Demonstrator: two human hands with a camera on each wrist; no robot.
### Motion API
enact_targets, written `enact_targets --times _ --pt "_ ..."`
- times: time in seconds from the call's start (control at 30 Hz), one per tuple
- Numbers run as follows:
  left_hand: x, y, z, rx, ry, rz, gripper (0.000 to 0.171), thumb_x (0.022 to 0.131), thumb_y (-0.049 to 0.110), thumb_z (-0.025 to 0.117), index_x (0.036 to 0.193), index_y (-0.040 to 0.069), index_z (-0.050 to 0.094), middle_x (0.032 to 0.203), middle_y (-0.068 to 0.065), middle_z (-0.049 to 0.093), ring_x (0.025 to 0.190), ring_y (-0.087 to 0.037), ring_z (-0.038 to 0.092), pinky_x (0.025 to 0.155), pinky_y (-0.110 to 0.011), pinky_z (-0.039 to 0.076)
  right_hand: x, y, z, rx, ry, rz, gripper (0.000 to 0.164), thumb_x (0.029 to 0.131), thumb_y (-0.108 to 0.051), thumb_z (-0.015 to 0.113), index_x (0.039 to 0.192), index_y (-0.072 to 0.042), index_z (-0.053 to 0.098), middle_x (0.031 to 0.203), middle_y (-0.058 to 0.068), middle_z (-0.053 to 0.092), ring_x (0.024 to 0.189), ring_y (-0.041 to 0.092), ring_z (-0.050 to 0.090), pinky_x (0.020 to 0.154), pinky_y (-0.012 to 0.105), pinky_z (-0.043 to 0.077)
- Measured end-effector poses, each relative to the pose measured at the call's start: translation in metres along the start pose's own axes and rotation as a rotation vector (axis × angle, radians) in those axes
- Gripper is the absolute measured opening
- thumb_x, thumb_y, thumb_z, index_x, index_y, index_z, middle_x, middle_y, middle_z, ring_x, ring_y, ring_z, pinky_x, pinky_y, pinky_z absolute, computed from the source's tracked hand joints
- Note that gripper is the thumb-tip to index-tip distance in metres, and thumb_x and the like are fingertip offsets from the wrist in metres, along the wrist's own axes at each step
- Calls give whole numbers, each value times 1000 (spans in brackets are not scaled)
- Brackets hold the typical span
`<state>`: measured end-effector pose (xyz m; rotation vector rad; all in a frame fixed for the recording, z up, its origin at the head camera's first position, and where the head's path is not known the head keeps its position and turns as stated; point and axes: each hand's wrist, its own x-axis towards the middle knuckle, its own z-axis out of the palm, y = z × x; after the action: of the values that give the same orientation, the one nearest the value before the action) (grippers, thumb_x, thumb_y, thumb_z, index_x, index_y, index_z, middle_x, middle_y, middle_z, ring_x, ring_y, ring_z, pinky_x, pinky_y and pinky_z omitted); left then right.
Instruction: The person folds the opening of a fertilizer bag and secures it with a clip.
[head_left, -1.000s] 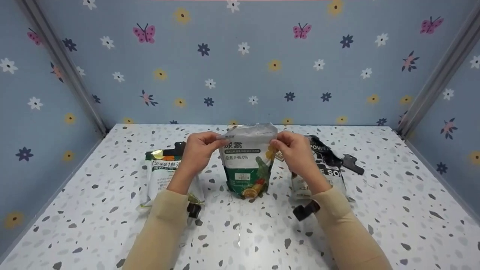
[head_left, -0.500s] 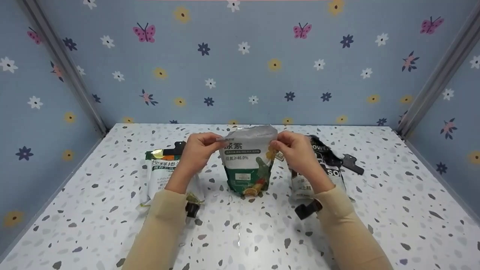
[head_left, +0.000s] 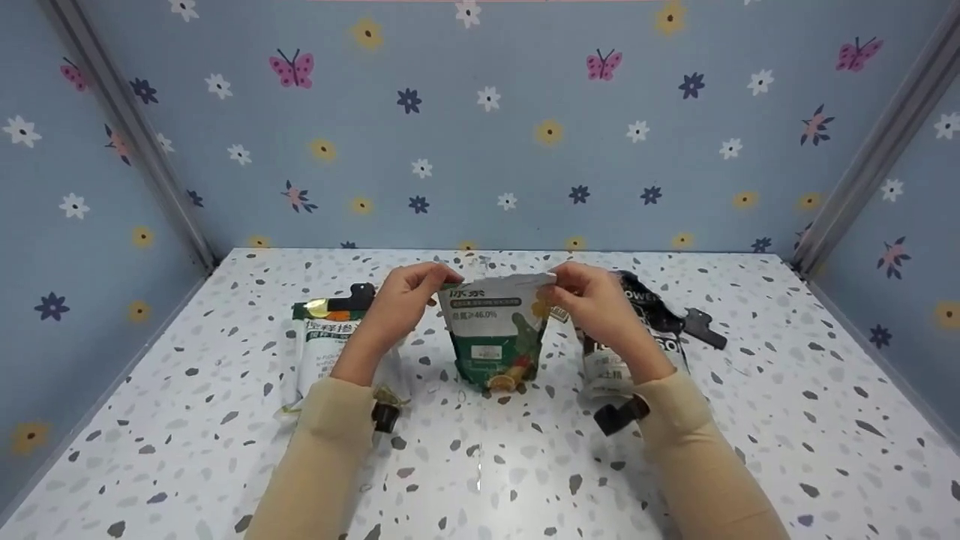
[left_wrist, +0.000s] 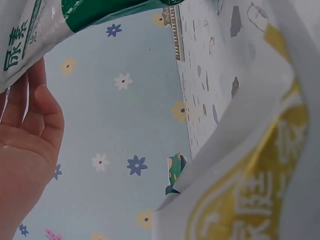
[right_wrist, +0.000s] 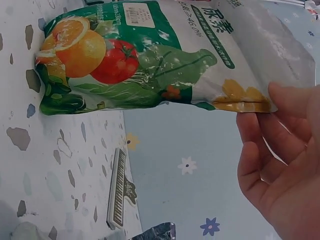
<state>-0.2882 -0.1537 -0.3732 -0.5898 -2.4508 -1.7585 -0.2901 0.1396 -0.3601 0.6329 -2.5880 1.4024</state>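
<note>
A white and green urea fertilizer bag [head_left: 495, 330] with printed fruit and vegetables stands upright mid-table. My left hand [head_left: 405, 304] grips its upper left corner, and my right hand [head_left: 596, 304] pinches the upper right one. In the right wrist view, the thumb of my right hand [right_wrist: 285, 145] lies on the front of the bag [right_wrist: 150, 60], with the fingers behind. The top edge is folded back, cutting off the upper print in the head view. Part of my left hand [left_wrist: 32, 130] shows below the bag [left_wrist: 40, 30] in the left wrist view.
At left lies a white and green bag [head_left: 319, 352] with a black clip [head_left: 352, 298]. A black and white bag [head_left: 607, 375], partly behind my right arm, has another black clip [head_left: 703, 328]. A small brown-and-cream printed strip [right_wrist: 119, 190] is behind the middle bag.
The bag's silvery top has tipped backward and down, away from me, and its upper print has gone out of sight. My left thumb has moved up to the top edge.
</note>
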Motion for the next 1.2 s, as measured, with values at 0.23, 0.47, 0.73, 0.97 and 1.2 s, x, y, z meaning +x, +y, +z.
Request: enact_targets --times 0.23,0.47,0.73,0.97,1.2 --pt "-1 5 3 57 -6 -10 29 100 30 63 114 7 73 111 -5 70 100 -22 61 89 -43 48 -3 5 -4 33 -32 12 17 97 -2 62 109 -7 71 102 5 71 86 20 65 72 36 52" --pt "6 3 4 124 -8 6 24 95 36 69 106 16 77 106 1 71 91 -21 62 79 -40 50 -2 2 -13 52 -14 6 17 98 2 59 109 -2 70 104 8 71 95 27 68 85 38 55" --pt "5 -2 4 119 52 24 20 92 31 74 100 15 80 95 1 73 83 -22 61 72 -37 49 1 -1 0 -16 41 -44 21 100 2 54 111 -5 70 106 6 72 80 26 63 64 27 49" --pt "3 -2 2 131 77 39 18 90 30 76 98 15 81 93 1 74 80 -23 61 69 -35 48 3 -12 22 -48 101 -137 23 107 -12 47 120 -7 66 105 4 70 94 16 65 69 33 48" --pt "3 3 5 172 75 54 18 91 33 75 97 17 81 92 5 74 78 -22 61 67 -35 50 9 -33 33 -328 18 -203 15 99 -23 65 107 -12 72 100 0 68 92 16 62 80 36 51"
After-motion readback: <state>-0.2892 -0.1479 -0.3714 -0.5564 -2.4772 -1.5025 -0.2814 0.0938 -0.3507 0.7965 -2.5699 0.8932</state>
